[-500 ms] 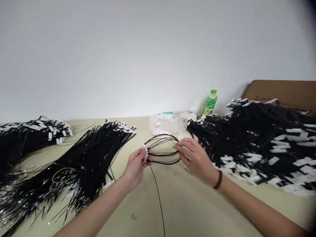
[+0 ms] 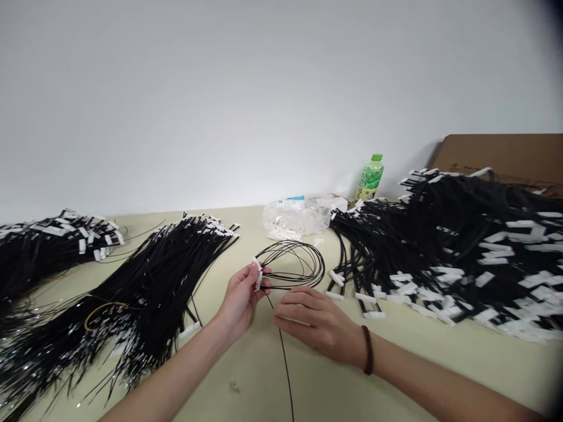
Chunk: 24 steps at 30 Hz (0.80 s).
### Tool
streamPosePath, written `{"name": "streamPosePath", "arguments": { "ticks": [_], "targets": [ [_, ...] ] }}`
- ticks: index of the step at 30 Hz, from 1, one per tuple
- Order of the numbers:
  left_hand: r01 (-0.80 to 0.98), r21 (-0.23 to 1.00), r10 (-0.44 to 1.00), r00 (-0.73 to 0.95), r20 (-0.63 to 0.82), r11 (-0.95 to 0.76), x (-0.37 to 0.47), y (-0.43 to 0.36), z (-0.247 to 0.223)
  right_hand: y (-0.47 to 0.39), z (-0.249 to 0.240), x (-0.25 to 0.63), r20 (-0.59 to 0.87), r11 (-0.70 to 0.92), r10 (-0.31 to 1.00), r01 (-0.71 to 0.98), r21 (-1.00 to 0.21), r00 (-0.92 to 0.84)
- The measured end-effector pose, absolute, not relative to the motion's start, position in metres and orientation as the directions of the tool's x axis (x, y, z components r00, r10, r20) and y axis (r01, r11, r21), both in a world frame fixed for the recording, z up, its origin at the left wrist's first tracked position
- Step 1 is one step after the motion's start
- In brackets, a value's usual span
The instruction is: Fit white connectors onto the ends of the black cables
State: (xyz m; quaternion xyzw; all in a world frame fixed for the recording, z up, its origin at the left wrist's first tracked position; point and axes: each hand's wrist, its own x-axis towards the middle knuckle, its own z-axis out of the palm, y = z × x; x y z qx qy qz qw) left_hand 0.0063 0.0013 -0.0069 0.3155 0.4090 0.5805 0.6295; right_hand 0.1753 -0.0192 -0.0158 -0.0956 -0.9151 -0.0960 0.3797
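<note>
My left hand [image 2: 243,293] pinches the white connectors [image 2: 257,273] at the left end of a coiled black cable [image 2: 319,264]. The loops spread out to the right of my fingers, above the table. A single loose strand [image 2: 285,357] runs down from my left hand toward the near edge of the view. Just below the coil, my right hand [image 2: 319,322] is beside that strand, its fingers bent and slightly apart, with nothing visible in them.
Black cable piles with white connectors lie at the left [image 2: 145,275] and right [image 2: 444,234] of the table [image 2: 246,375]. Toward the wall are a clear bag of white parts [image 2: 297,220], a green-capped bottle [image 2: 370,179] and cardboard [image 2: 505,155].
My right hand has let go of the coil's right side and moved down and left. The loops now hang rounder and looser. My left hand keeps its pinch.
</note>
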Motion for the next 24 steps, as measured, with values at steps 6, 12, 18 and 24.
{"name": "streamPosePath", "arguments": {
  "ticks": [6,12,18,24],
  "targets": [
    [-0.487,0.867,0.989,-0.036,-0.142,0.107,0.003,0.005,-0.009,-0.014,-0.014,0.178,0.667,0.975,0.161,0.222,0.007,-0.728],
    [-0.477,0.87,0.976,-0.096,-0.195,0.127,0.002,0.005,-0.004,-0.004,-0.018,0.181,0.647,0.976,0.217,0.187,-0.115,-0.731],
    [-0.456,0.875,0.956,-0.146,-0.254,0.162,-0.001,0.004,0.0,-0.006,-0.012,0.182,0.521,0.563,0.784,0.034,-0.826,-0.338],
    [-0.436,0.885,0.953,-0.161,-0.255,0.163,-0.009,0.007,0.004,0.009,-0.004,0.19,0.293,0.184,0.943,-0.481,-0.857,-0.161]
  ]
}}
